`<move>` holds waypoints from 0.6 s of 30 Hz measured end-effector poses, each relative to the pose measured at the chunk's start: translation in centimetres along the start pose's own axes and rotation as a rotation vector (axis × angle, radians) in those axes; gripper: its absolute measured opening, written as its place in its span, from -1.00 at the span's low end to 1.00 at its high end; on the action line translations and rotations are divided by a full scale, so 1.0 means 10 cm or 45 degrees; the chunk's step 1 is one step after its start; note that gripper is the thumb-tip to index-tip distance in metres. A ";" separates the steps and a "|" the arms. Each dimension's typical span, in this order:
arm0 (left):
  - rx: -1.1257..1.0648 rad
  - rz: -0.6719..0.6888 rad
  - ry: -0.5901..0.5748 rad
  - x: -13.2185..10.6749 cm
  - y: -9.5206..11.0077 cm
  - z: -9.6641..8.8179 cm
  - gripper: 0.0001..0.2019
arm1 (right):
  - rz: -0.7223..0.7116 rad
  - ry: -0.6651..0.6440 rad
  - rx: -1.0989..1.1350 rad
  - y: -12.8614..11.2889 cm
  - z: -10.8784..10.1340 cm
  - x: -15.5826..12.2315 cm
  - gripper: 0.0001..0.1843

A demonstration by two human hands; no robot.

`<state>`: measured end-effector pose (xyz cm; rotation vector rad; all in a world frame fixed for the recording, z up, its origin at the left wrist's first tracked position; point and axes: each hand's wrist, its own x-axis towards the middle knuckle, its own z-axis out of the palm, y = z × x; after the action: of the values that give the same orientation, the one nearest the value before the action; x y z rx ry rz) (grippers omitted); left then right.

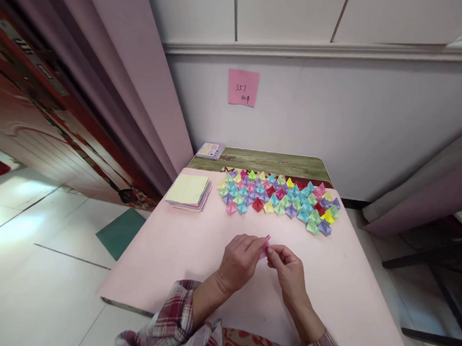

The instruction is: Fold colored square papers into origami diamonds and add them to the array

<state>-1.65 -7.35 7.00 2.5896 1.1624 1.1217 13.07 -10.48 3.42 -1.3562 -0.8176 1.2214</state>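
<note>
Between my hands, a little above the table, is a small folded piece of pink origami paper [264, 251]. The fingers of my left hand [239, 259] are closed on its left side and cover much of it. On the other side, the thumb and fingers of my right hand [289, 273] pinch its edge. Beyond my hands lie several rows of folded paper pieces [280, 197] in many colours, each with raised points. A stack of square paper sheets [188, 190], pale yellow on top, sits to the left of them.
A pink cover [163, 263] lies over the table, whose wood-grain top [271, 162] shows at the back. A printed packet [211, 150] rests at the back left corner. A pink note [243, 87] with handwriting is on the wall. Curtains [142, 94] hang at the left.
</note>
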 end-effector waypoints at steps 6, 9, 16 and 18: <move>-0.248 -0.314 0.060 -0.01 0.03 0.02 -0.87 | 0.000 0.006 -0.002 0.03 0.00 0.00 -0.64; -0.125 -0.218 0.069 -0.01 0.01 0.01 -0.91 | 0.004 -0.017 0.000 0.02 0.02 -0.01 -0.64; -0.155 -0.243 0.074 0.01 0.00 0.00 -0.92 | -0.009 -0.013 -0.027 -0.03 0.03 -0.02 -0.61; -0.162 -0.246 0.063 0.01 0.00 0.01 -0.91 | -0.001 -0.017 -0.033 -0.04 0.03 -0.03 -0.60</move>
<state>-1.56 -7.29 6.95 2.3122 1.2745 1.1816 12.74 -10.58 3.91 -1.3699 -0.8461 1.2238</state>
